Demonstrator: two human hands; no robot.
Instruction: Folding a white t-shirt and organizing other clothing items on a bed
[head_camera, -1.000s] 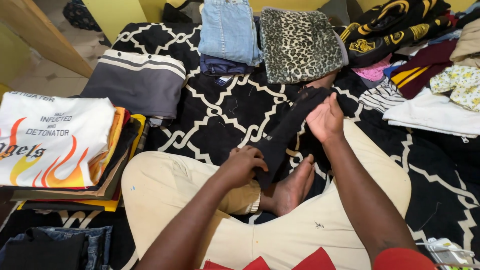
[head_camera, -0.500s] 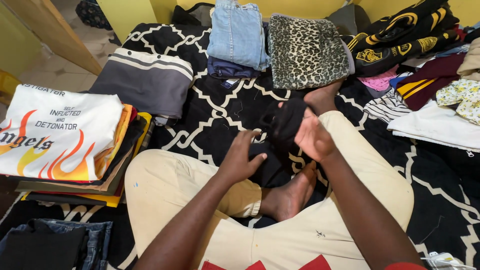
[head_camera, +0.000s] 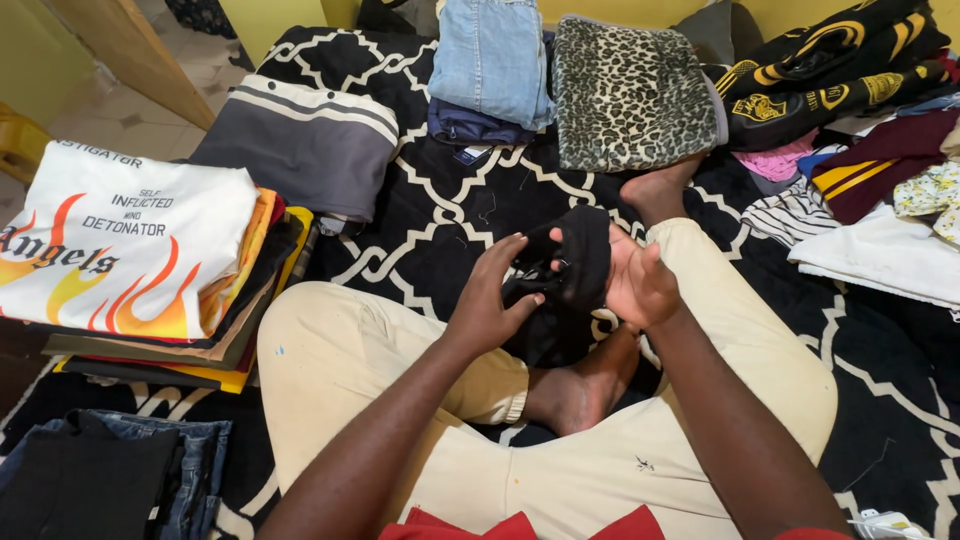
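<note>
Nearest: cream trousers (head_camera: 560, 470) on crossed legs, one bare foot (head_camera: 580, 395) tucked between the knees.

Above the lap: small black garment (head_camera: 575, 262), bunched and held up between both hands, over the foot. Left hand (head_camera: 490, 300), grip closed on the garment's left edge, fingers spread and curled in. Right hand (head_camera: 640, 285), grip closed on the right side, palm behind the cloth and thumb across it.

Near left: dark jeans (head_camera: 110, 470), folded.

Left: stack of folded shirts, topped by a white T-shirt with flame print (head_camera: 120, 245).

Underneath all: black blanket with white lattice pattern (head_camera: 450, 215).

Middle distance: grey folded garment with pale stripes (head_camera: 305, 150); second bare foot (head_camera: 655, 195), just beside the leopard-print piece.

Far: folded light-blue denim (head_camera: 490, 60); leopard-print folded piece (head_camera: 630, 90); black and yellow patterned cloth (head_camera: 830, 75).

Far right: loose heap of mixed clothes (head_camera: 880, 190).
</note>
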